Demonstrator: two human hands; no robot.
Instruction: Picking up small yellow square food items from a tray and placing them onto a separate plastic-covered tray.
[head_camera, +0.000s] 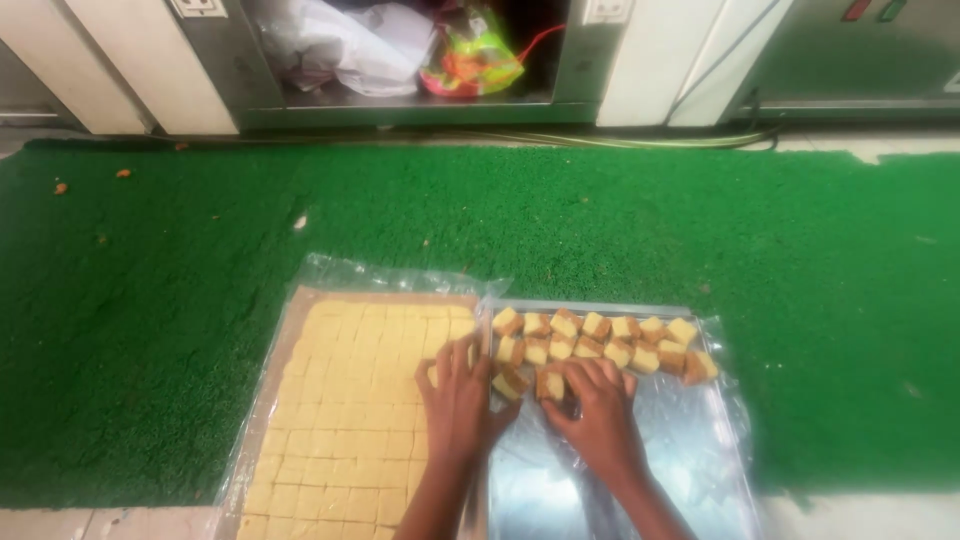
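Observation:
A slab of pale yellow sweet (340, 400), scored into many small squares, lies on a plastic-lined tray on the left. Beside it on the right stands a shiny metal tray (680, 460) covered with clear film, with several cut yellow-and-brown pieces (600, 338) set in rows along its far edge. My left hand (458, 405) rests flat on the right edge of the slab, fingers spread, touching the squares there. My right hand (600, 410) is on the metal tray, its fingers closed around a cut piece (549, 384) in the nearer row.
Both trays sit on a green turf-like mat (180, 300) on the floor. Beyond the mat is a metal cabinet opening (400, 60) holding plastic bags. A hose runs along the floor at the mat's far edge. Pale tiles show at the near edge.

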